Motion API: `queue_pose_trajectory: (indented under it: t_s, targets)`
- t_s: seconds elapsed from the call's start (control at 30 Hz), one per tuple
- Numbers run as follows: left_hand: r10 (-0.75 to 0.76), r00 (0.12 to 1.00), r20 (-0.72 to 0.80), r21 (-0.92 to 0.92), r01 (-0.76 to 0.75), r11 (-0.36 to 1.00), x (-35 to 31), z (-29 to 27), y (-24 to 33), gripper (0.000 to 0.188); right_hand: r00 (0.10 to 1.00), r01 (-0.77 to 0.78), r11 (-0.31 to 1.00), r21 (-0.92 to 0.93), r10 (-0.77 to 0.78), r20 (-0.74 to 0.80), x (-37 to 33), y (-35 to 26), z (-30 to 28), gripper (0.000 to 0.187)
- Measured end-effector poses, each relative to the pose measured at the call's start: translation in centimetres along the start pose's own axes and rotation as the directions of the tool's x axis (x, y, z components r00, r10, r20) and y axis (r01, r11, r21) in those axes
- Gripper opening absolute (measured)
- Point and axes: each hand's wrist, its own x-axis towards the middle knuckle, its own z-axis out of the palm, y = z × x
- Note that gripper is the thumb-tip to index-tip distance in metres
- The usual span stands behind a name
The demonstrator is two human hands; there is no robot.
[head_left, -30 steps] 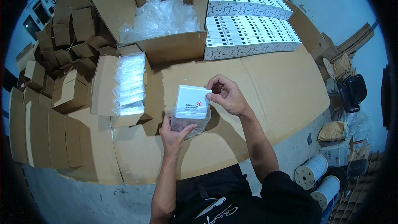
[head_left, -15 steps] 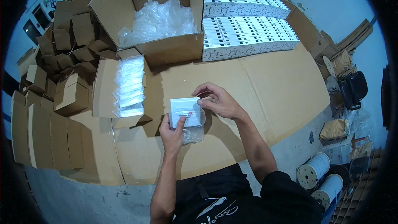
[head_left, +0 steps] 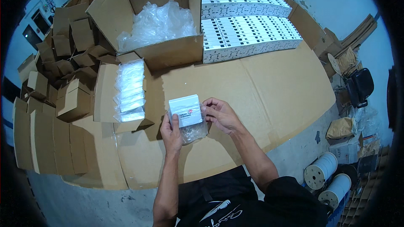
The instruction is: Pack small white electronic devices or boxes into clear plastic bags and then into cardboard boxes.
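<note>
A small flat white box [head_left: 185,110] with dark and red print sits partly inside a clear plastic bag [head_left: 194,132], above the cardboard-covered table. My left hand [head_left: 171,135] grips the box and bag from the left, its thumb lying on the box's front. At the box's right edge, my right hand [head_left: 222,115] pinches what looks like the bag's rim between thumb and fingers. To the left, an open carton [head_left: 107,96] contains a row of bagged items [head_left: 129,90] standing in line.
A large open carton [head_left: 172,52] full of loose clear bags [head_left: 158,23] stands at the back. Right of it are stacked rows of white boxes [head_left: 252,38]. Folded cartons [head_left: 54,138] crowd the left. Cable spools [head_left: 321,170] lie on the floor at right, near a black chair [head_left: 360,86].
The white box has tilted slightly and shifted a little left and up, showing its print more fully. My right hand has moved from the box's top corner to its right edge.
</note>
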Motion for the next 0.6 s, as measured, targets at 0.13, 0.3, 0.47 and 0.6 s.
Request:
queue_pose_trajectory:
  t_s: [0.13,0.3,0.47,0.6]
  targets:
    - [0.011,1.0,-0.018,0.051,-0.01,0.999,0.4,0.6,0.1,0.044,0.993,0.115,0.99,0.081,-0.116,0.005,0.4,0.7,-0.5,0.009]
    - [0.115,0.993,0.02,0.205,-0.116,0.972,1.1,1.1,1.8,0.05,0.972,0.227,0.97,0.09,-0.231,0.038,0.4,0.4,-0.4,0.011]
    - [0.139,0.989,0.055,0.195,-0.147,0.97,2.1,0.6,1.6,0.053,0.93,0.356,0.934,0.025,-0.357,0.089,0.7,0.2,-0.1,0.011]
    - [0.15,0.988,0.026,-0.021,-0.15,0.988,2.7,1.1,1.4,0.055,0.92,0.386,0.922,0.029,-0.387,0.066,0.5,0.0,0.7,0.023]
